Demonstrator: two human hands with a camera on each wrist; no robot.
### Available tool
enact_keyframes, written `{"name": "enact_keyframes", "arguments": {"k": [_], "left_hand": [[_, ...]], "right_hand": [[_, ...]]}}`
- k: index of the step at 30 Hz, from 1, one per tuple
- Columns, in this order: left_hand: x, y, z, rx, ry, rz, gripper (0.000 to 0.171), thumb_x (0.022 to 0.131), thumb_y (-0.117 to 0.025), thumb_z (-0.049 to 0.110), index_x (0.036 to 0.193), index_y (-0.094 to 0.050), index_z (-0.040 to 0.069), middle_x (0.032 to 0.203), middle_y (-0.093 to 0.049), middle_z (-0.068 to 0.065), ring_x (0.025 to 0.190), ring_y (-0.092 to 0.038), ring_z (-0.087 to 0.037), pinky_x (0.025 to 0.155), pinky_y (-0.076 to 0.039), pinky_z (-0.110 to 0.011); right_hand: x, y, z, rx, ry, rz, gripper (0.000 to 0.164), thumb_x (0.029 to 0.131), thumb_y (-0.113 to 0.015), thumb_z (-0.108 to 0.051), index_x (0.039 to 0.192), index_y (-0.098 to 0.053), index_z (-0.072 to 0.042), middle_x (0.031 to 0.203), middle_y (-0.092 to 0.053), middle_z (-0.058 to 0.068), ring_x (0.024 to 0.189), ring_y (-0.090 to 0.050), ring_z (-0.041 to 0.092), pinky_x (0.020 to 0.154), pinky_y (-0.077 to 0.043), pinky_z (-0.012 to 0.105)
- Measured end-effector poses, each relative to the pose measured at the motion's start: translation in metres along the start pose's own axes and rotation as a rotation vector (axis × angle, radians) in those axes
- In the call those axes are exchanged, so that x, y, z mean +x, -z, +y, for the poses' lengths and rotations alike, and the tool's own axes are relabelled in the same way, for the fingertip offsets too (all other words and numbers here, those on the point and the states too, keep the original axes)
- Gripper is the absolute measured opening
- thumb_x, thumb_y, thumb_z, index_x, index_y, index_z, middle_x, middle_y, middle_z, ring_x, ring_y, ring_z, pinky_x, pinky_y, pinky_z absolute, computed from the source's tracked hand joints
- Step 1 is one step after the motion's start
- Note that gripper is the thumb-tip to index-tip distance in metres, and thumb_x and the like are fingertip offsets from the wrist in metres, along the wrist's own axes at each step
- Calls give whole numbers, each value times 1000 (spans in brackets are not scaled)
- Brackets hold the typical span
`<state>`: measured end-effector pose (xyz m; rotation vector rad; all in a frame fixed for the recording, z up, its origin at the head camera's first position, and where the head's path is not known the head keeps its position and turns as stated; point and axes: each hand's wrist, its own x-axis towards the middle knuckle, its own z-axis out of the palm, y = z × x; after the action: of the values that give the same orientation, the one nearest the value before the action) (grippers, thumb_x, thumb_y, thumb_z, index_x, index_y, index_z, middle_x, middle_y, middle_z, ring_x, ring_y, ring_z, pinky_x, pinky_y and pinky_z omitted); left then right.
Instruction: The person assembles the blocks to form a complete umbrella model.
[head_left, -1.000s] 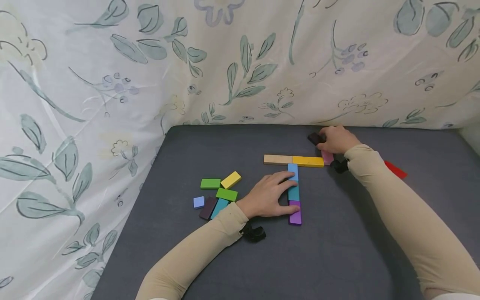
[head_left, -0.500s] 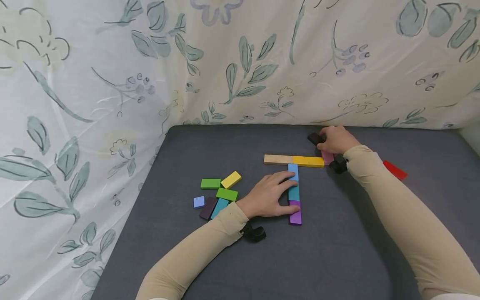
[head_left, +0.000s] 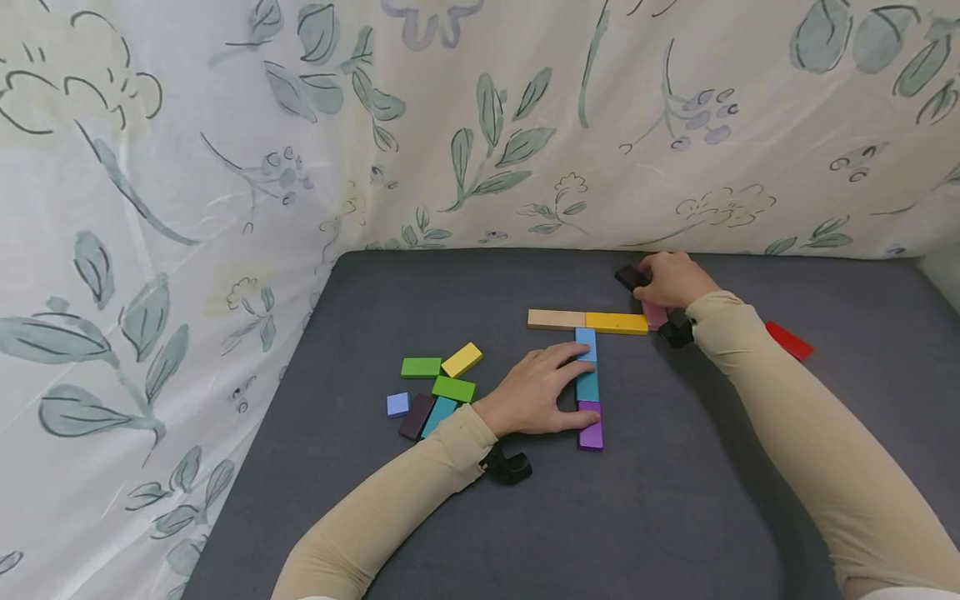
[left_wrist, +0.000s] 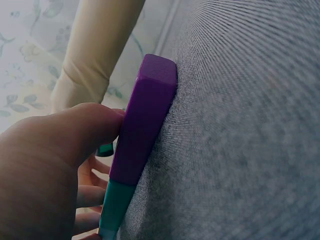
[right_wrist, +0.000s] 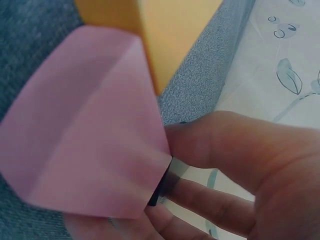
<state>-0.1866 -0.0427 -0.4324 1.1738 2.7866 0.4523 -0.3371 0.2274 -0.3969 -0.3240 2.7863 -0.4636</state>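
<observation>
My left hand (head_left: 536,390) lies spread along an upright line of wooden blocks. Its thumb touches the purple block (head_left: 591,435), while the fingers reach the teal block (head_left: 588,387) and the light blue block (head_left: 586,336). At the far side, my right hand (head_left: 678,279) pinches a black block (head_left: 628,277) between thumb and fingers. That block slants up and left from the pink block (head_left: 656,317), whose upper end is hidden by the hand. In the right wrist view the thumb is at the corner of the pink block (right_wrist: 100,130), and only a sliver of the black block (right_wrist: 159,191) shows.
A tan block (head_left: 556,319) and an orange-yellow block (head_left: 617,323) form a crossbar above the line. Several loose blocks, including a green block (head_left: 422,367) and a small blue block (head_left: 397,405), lie left. A red block (head_left: 789,340) sits beside the right forearm. A floral cloth (head_left: 480,133) hangs behind.
</observation>
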Motion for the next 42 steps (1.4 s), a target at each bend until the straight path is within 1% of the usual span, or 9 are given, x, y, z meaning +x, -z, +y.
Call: {"name": "enact_keyframes", "arguments": {"k": [5, 11, 14, 17, 20, 25, 34, 42], "left_hand": [[0, 1, 1, 1, 3, 0, 72, 94, -66, 63, 150, -56, 19, 165, -38, -3, 154, -35, -18, 122, -37, -44], [1, 0, 0, 4, 4, 3, 72, 94, -66, 63, 150, -56, 19, 165, -39, -3, 154, -35, -19, 122, -37, -43], [0, 0, 1, -2, -3, 10, 72, 94, -66, 63, 150, -56, 19, 165, -39, -4, 154, -36, -19, 122, -37, -44], [0, 1, 1, -8, -5, 9, 72, 94, -66, 63, 150, -56, 19, 165, -39, -4, 154, -35, -19, 122, -36, -44], [-1, 2, 1, -7, -1, 6, 72, 94, -66, 63, 150, -56, 19, 165, -38, -4, 154, -35, -19, 122, -36, -44], [-1, 0, 1, -4, 3, 6, 73, 94, -66, 64, 150, -56, 19, 165, -38, -4, 154, -35, -20, 122, -36, -44], [-2, -7, 1, 9, 7, 8, 73, 94, -66, 64, 151, -55, 20, 166, -37, -3, 155, -34, -19, 123, -35, -44], [-3, -8, 2, 24, 11, 22, 72, 94, -66, 64, 150, -57, 20, 165, -39, -3, 154, -35, -19, 122, -36, -45]], "right_hand": [[-1, 0, -1, -3, -1, -1, 55, 96, -68, -21, 139, -56, 10, 127, -62, 38, 95, -65, 39, 85, -56, 55], [-2, 1, -1, -3, 4, 6, 55, 96, -69, -22, 139, -56, 10, 128, -62, 37, 95, -66, 39, 85, -57, 54], [-4, 1, 0, -11, 3, 17, 56, 97, -69, -25, 139, -56, 10, 130, -62, 37, 100, -66, 41, 90, -56, 57], [-10, 3, 2, -13, 11, 34, 59, 99, -66, -29, 141, -54, 10, 134, -61, 36, 111, -63, 46, 97, -52, 63], [-20, 6, 5, 6, 22, 47, 62, 100, -63, -33, 144, -52, 9, 138, -59, 35, 119, -60, 49, 99, -49, 66], [-43, 8, 10, 23, 29, 85, 63, 101, -63, -36, 144, -52, 9, 135, -60, 36, 119, -60, 49, 95, -50, 67], [-83, 3, 33, -9, -18, 136, 56, 101, -65, -26, 142, -53, 10, 129, -59, 37, 116, -58, 50, 94, -49, 68], [-106, 3, 55, -69, -50, 148, 53, 100, -65, -20, 141, -53, 11, 129, -56, 38, 118, -54, 53, 96, -45, 70]]}}
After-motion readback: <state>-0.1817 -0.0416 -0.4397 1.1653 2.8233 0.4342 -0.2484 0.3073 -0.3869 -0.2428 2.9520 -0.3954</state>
